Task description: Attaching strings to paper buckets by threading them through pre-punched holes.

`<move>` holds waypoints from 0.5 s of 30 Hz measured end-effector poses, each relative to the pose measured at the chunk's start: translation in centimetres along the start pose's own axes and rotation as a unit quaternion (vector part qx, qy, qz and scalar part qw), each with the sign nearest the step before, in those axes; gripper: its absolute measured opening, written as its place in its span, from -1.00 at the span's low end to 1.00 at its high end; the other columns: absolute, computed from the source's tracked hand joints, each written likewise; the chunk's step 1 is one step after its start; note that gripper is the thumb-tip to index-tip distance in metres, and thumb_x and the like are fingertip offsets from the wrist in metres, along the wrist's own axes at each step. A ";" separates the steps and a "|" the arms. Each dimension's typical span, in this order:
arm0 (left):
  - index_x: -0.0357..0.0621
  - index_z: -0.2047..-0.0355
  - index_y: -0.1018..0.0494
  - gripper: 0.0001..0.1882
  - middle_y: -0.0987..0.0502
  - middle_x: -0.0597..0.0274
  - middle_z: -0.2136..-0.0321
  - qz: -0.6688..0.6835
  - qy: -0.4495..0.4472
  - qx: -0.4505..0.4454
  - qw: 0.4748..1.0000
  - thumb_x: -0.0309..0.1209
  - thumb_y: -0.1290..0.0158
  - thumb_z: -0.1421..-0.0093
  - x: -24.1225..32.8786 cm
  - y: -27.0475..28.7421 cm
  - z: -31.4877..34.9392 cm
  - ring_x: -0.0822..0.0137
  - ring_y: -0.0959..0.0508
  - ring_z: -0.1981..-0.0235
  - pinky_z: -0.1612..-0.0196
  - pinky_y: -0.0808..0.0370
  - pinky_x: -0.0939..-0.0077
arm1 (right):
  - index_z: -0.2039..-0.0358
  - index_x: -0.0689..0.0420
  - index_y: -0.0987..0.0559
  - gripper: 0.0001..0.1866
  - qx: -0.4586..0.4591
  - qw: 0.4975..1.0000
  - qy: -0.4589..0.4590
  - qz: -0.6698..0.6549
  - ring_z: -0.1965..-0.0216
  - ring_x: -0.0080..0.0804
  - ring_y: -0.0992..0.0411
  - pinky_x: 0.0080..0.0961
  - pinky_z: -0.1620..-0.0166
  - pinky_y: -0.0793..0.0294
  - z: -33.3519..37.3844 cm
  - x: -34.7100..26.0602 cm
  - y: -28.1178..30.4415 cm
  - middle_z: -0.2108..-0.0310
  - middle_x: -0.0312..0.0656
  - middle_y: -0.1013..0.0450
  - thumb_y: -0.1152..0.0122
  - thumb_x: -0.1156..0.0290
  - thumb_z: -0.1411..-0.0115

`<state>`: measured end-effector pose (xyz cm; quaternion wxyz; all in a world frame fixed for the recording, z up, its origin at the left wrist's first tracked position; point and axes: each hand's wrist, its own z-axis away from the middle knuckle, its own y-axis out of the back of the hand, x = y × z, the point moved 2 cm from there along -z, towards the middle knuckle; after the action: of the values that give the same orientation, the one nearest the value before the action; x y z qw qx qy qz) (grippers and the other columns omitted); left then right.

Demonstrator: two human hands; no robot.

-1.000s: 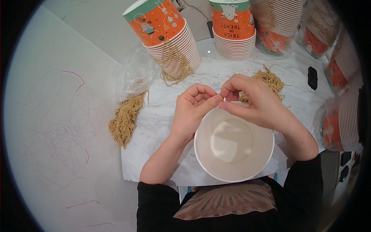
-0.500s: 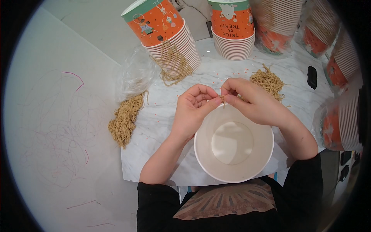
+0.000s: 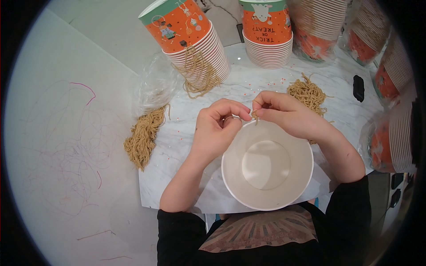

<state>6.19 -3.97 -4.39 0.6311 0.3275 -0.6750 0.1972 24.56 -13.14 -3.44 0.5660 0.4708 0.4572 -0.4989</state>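
Observation:
A large white paper bucket (image 3: pixel 267 200) stands in front of me with its opening up; its inside is bare. At its far rim my right hand (image 3: pixel 288 113) pinches a short piece of tan cord (image 3: pixel 254 116) between thumb and fingertips. The cord sits at the rim, and whether it passes through the wall is too small to tell. Just left of it, my left hand (image 3: pixel 217 126) hovers by the rim with curled fingers, thumb and forefinger apart. Beyond my right hand lies a loose heap of tan cord (image 3: pixel 307 93).
A bundle of tan cord (image 3: pixel 145 137) lies left beside a crumpled clear bag (image 3: pixel 157 84). Behind stand stacks of orange-and-green paper buckets (image 3: pixel 184 26), one with cord strands (image 3: pixel 199 73) hanging on it. Bagged stacks (image 3: pixel 317 31) line the right, near a black object (image 3: pixel 358 88).
My left hand has let go of the cord and drawn a little to the left, its fingertips parting. My right hand still pinches at the rim; the bucket has barely shifted.

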 end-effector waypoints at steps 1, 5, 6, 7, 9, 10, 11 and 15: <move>-0.32 0.35 -0.61 -0.86 -0.58 0.18 0.20 -0.021 -0.009 -0.007 1.000 -0.69 -0.05 -0.17 0.0 0.0 0.1 0.48 -0.53 0.21 0.16 -0.44 0.62 | 0.25 0.18 -0.51 -0.86 0.000 1.000 0.000 0.000 0.35 -0.67 -0.31 -0.62 0.28 -0.37 0.0 0.1 -0.1 0.38 -0.37 -0.40 -0.11 0.37 -0.32; -0.34 0.32 -0.63 -0.88 -0.58 0.17 0.18 -0.023 -0.006 -0.023 0.999 -0.65 -0.09 -0.18 0.2 -0.1 0.0 0.45 -0.52 0.17 0.12 -0.44 0.59 | 0.25 0.23 -0.53 -0.82 0.042 0.990 0.098 0.095 0.30 -0.49 -0.42 -0.49 0.22 -0.44 0.2 0.1 -0.2 0.35 -0.24 -0.46 -0.13 0.37 -0.28; -0.34 0.32 -0.63 -0.90 -0.58 0.18 0.18 -0.018 0.002 -0.017 1.000 -0.63 -0.13 -0.19 0.2 -0.1 0.0 0.46 -0.53 0.18 0.12 -0.44 0.59 | 0.25 0.24 -0.54 -0.81 0.053 0.982 0.133 0.126 0.27 -0.40 -0.46 -0.42 0.19 -0.46 0.2 -0.1 -0.3 0.33 -0.19 -0.48 -0.13 0.37 -0.27; -0.35 0.31 -0.63 -0.92 -0.58 0.19 0.19 -0.013 0.010 -0.010 1.000 -0.60 -0.17 -0.19 0.2 -0.2 0.0 0.47 -0.53 0.18 0.12 -0.45 0.59 | 0.25 0.24 -0.54 -0.81 0.054 0.982 0.133 0.126 0.27 -0.40 -0.46 -0.42 0.19 -0.46 0.3 -0.1 -0.4 0.33 -0.19 -0.48 -0.13 0.37 -0.27; -0.35 0.31 -0.63 -0.92 -0.58 0.20 0.19 -0.014 0.017 -0.009 1.000 -0.57 -0.21 -0.20 0.1 -0.1 -0.1 0.48 -0.53 0.20 0.13 -0.45 0.60 | 0.25 0.26 -0.55 -0.80 0.064 0.969 0.168 0.172 0.21 -0.24 -0.49 -0.32 0.11 -0.47 0.5 -0.5 -0.5 0.31 -0.11 -0.51 -0.14 0.38 -0.24; -0.35 0.31 -0.63 -0.91 -0.58 0.22 0.20 -0.014 0.023 -0.009 1.000 -0.55 -0.24 -0.21 0.0 -0.1 -0.1 0.49 -0.53 0.21 0.14 -0.45 0.60 | 0.25 0.26 -0.55 -0.80 0.064 0.969 0.168 0.172 0.21 -0.24 -0.49 -0.32 0.11 -0.47 0.5 -0.6 -0.5 0.31 -0.11 -0.51 -0.14 0.38 -0.24; -0.35 0.31 -0.63 -0.91 -0.58 0.22 0.20 -0.014 0.023 -0.009 1.000 -0.55 -0.24 -0.21 0.0 -0.1 -0.1 0.49 -0.53 0.21 0.14 -0.45 0.60 | 0.26 0.26 -0.55 -0.81 0.074 0.961 0.187 0.191 0.20 -0.21 -0.49 -0.30 0.09 -0.45 0.6 -0.8 -0.5 0.31 -0.09 -0.51 -0.15 0.39 -0.23; -0.34 0.30 -0.63 -0.90 -0.58 0.26 0.21 0.039 0.046 -0.014 0.998 -0.53 -0.26 -0.21 -0.4 0.0 -0.2 0.52 -0.53 0.24 0.17 -0.46 0.63 | 0.31 0.26 -0.55 -0.85 0.100 0.945 0.208 0.232 0.19 -0.15 -0.46 -0.27 0.05 -0.42 1.0 -1.4 -0.7 0.33 -0.07 -0.51 -0.19 0.43 -0.19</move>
<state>6.33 -3.76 -4.72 0.6577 0.2828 -0.6603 0.2269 23.82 -13.96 -2.00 0.5087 0.7110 0.3910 -0.2879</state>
